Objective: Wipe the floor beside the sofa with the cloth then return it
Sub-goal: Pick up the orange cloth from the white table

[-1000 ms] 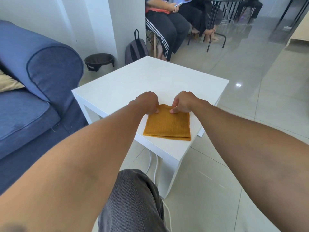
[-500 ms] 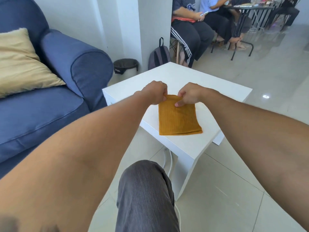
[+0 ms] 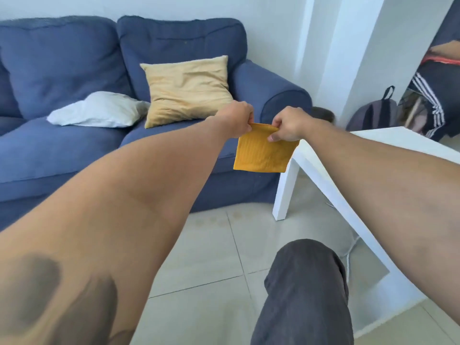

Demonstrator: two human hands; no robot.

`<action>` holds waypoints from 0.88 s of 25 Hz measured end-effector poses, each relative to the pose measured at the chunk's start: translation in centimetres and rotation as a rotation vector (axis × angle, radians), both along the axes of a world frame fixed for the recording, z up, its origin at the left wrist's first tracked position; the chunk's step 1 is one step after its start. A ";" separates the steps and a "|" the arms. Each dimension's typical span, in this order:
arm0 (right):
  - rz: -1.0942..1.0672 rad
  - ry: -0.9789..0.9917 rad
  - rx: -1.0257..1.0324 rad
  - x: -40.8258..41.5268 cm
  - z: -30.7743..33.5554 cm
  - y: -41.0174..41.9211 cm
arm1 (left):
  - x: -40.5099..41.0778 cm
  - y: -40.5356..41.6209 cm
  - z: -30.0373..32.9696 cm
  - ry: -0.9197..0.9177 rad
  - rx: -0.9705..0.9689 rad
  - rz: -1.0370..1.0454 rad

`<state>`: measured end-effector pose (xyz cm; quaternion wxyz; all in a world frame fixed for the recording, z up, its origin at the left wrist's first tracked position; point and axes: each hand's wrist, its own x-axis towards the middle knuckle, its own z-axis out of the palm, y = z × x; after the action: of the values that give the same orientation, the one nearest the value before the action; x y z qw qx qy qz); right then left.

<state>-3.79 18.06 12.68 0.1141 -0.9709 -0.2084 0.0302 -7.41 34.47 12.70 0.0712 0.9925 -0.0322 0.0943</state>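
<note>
A folded mustard-yellow cloth [image 3: 263, 153] hangs in the air by its top edge, in front of the blue sofa [image 3: 62, 150] and left of the white side table [image 3: 323, 170]. My left hand [image 3: 239, 119] pinches the cloth's top left corner. My right hand [image 3: 288, 125] pinches its top right corner. Below the cloth lies the pale tiled floor [image 3: 214, 245] beside the sofa, with faint brownish marks near the sofa's base. My knee in dark trousers [image 3: 306, 282] shows at the bottom.
A tan cushion [image 3: 189, 88] and a white pillow [image 3: 97, 110] lie on the sofa. A dark backpack [image 3: 373, 115] leans by the white pillar [image 3: 348, 58]. A seated person's legs [image 3: 433, 100] are at the far right. White cables [image 3: 348, 252] run under the table.
Both hands have lifted the cloth off the table and carried it left, toward the sofa. My view has swung left, so the sofa now fills the frame.
</note>
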 end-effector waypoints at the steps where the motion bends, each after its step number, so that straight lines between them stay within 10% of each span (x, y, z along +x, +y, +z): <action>1: 0.040 0.008 0.008 -0.4 -0.2 2.8 | -0.9 2.7 -0.3 0.006 0.000 0.046; 22: 0.425 0.400 0.010 -4.4 -38.8 44.7 | -11.4 42.4 -38.0 0.412 -0.237 0.626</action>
<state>-8.22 62.76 -26.10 0.1488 -0.8797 -0.3807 0.2432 -18.79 76.90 -25.33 0.1581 0.9374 0.2979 -0.0867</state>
